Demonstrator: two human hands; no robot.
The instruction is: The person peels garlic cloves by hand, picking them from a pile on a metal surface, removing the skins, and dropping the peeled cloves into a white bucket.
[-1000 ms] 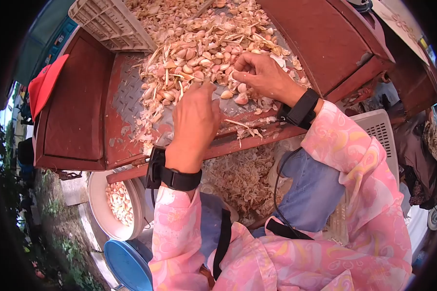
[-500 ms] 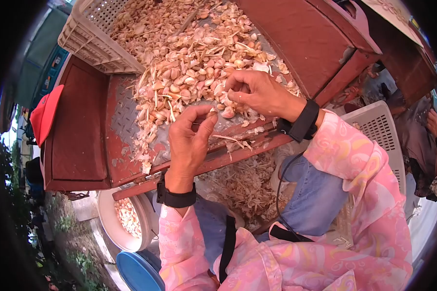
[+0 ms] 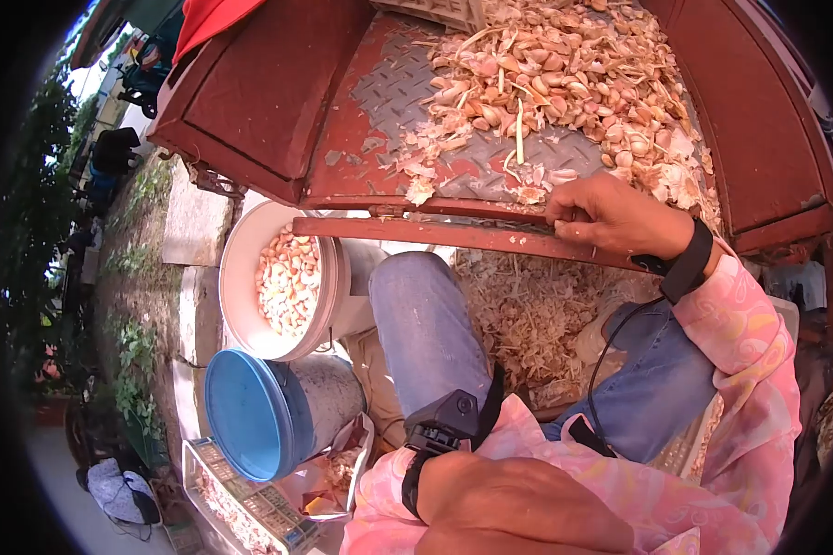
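My right hand (image 3: 611,217) is at the front edge of the red metal truck bed (image 3: 342,153), its fingers curled in. Whatever it may hold is hidden. Just beyond it lies a heap of garlic cloves (image 3: 565,83), mixed with papery skins and dry stalks. A pale garlic stalk (image 3: 519,134) lies at the near side of the heap. Low in the view, my left hand (image 3: 528,504) is drawn back across my body with its back showing. Its fingers cannot be made out.
To the left stands a white bucket (image 3: 236,277) holding peeled cloves (image 3: 289,282). A blue-topped bucket (image 3: 245,412) is below it, beside a crate (image 3: 250,504) with garlic bits. Discarded skins (image 3: 537,324) cover the ground between my knees. A plastic crate (image 3: 444,11) stands on the bed.
My view has swung left and down, bringing the buckets into fuller sight. The left hand has left the garlic heap and come back to my body. The right hand has moved to the bed's edge.
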